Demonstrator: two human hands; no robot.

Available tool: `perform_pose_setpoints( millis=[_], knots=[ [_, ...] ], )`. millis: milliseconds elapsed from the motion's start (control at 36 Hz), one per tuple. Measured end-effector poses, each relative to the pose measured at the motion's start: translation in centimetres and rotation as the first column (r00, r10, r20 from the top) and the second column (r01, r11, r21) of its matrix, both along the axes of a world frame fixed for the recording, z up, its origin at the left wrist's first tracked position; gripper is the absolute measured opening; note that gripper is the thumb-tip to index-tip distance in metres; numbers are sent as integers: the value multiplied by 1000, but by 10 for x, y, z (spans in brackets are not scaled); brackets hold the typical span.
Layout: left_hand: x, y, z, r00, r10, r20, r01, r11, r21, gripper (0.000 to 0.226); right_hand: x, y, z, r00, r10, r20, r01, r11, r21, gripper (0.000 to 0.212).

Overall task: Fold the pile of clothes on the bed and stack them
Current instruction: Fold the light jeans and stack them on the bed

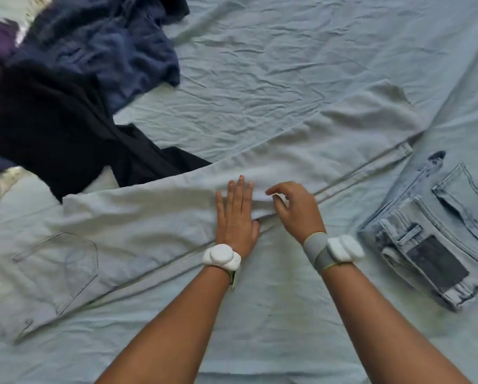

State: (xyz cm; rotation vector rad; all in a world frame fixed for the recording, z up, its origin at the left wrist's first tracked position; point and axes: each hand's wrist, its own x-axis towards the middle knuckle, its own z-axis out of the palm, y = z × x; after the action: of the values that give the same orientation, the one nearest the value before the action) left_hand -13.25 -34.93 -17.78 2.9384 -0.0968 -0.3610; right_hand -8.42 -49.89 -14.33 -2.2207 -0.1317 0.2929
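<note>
Step in hand, as judged: flattening the pale trousers (154,217) along their length before folding them across.

Position: trousers lie spread on the bed (260,79), on the light blue sheet, near the person. Long axis runs diagonally, from the waist and back pocket at lower left to the leg hem at upper right. Hem end lies just beside the folded light-wash jeans (437,245), which sit at the right, seemingly already done.

Left hand (236,217): flat, fingers straight and together, pressing the trouser leg near mid-length. Nothing held.
Right hand (296,210): fingers curled, tips on a raised ridge of cloth just beside the left hand; looks like a pinch, but whether the grip has closed on the fabric I cannot tell.

Unfolded pile at upper left: black garment (52,128), navy garment (116,51), a purple one at the edge. The black garment's edge touches or overlaps the trousers' far side.

To do it well: keep the left palm as anchor, draw the ridge outward toward the hem so the wrinkle clears, align both leg seams, then fold hem toward waist. Clear the black garment first so it is not caught in the fold.
</note>
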Motion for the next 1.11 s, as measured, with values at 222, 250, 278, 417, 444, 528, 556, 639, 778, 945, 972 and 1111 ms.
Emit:
perform_pose_setpoints(
  millis=[222, 250, 278, 417, 444, 528, 556, 639, 778, 945, 972, 1111],
  knots=[
    [-42, 87, -6, 997, 72, -2, -72, 997, -21, 104, -22, 56, -26, 869, 494, 7, -418, 742, -524, 36],
    [-47, 102, -4, 996, 84, -17, -85, 993, -77, 107, -25, 61, -26, 858, 511, 49, -404, 732, -549, 31],
    [-52, 113, 0, 996, 87, -26, -90, 987, -132, 107, -26, 62, -23, 853, 516, 79, -391, 731, -559, 21],
    [-79, 141, 9, 998, -39, 48, 50, 968, -245, 95, -48, 59, -4, 847, 481, 227, -282, 768, -575, 11],
    [-87, 143, 8, 994, -81, 77, 96, 970, -224, 88, -56, 60, -2, 846, 483, 226, -280, 763, -583, 10],
    [-108, 147, 6, 983, -170, 63, 175, 981, -85, 75, -80, 66, -10, 864, 479, 157, -295, 732, -614, 13],
    [-114, 149, 5, 987, -161, 17, 162, 986, -49, 72, -84, 72, -12, 884, 446, 141, -271, 734, -623, 10],
    [-119, 158, 19, 996, -8, -93, 16, 996, 86, 90, -85, 96, -8, 921, 379, 90, -246, 744, -622, 30],
    [-135, 210, 33, 981, 194, -30, -188, 972, 143, 88, -102, 192, 8, 808, 566, 160, -428, 752, -501, 40],
    [-179, 296, 18, 938, 322, -126, -300, 939, 168, 106, -145, 310, -9, 586, 780, 219, -646, 613, -455, 27],
    [-186, 308, 16, 936, 329, -124, -310, 939, 150, 106, -150, 321, -13, 570, 799, 190, -650, 581, -490, 24],
    [-206, 346, 18, 935, 309, -175, -299, 951, 80, 89, -159, 341, -17, 634, 767, 105, -519, 522, -677, 32]
  ],
)
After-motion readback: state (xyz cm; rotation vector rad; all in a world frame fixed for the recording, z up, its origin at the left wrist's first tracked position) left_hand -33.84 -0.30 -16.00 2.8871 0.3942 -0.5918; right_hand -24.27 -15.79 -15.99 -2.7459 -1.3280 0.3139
